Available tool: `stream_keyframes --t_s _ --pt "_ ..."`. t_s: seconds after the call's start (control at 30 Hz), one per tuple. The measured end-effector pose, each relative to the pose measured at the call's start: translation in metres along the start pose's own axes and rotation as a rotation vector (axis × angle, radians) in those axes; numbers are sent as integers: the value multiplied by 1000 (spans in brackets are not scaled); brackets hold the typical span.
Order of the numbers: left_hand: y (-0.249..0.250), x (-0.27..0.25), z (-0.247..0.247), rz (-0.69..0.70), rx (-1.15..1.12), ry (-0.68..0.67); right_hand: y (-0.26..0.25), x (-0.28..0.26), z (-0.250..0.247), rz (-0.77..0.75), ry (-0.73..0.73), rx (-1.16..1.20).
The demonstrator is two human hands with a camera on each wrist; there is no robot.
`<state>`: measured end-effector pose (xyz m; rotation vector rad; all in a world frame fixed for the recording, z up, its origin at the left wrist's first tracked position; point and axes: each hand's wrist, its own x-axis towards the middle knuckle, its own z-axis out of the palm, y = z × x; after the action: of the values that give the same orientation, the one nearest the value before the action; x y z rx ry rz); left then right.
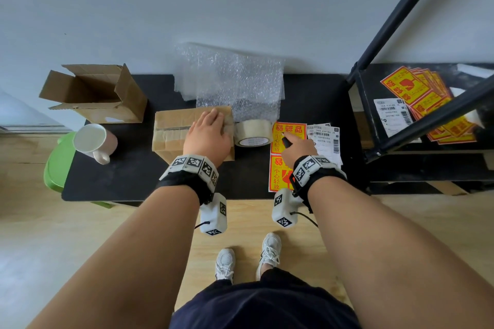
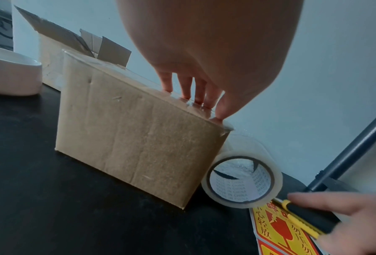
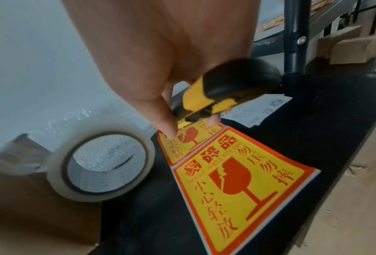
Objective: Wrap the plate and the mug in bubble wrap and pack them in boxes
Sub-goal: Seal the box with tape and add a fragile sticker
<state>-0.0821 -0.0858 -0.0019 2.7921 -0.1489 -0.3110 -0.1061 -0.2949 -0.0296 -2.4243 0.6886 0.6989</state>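
While the left hand [image 1: 207,133] is pressing flat, fingers straight, on the taped box [image 1: 171,132] at frame centre, the right hand [image 1: 299,147] is reaching forward. Its fingers are gripping a yellow-black utility knife [image 3: 221,93] over the fragile stickers [image 3: 237,181].

A taped-shut brown box [image 1: 173,136] stands at the middle of the black desk [image 1: 128,181]. An open box [image 1: 99,93] sits far left. The white mug [image 1: 93,141] lies tipped beside it. Bubble wrap [image 1: 235,83] leans against the wall behind.
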Motion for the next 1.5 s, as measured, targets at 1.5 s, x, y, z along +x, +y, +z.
stream_keyframes --t_s 1.5 --pt "-2 2 -4 -13 -59 -94 -71 -11 -10 -449 18 -189"
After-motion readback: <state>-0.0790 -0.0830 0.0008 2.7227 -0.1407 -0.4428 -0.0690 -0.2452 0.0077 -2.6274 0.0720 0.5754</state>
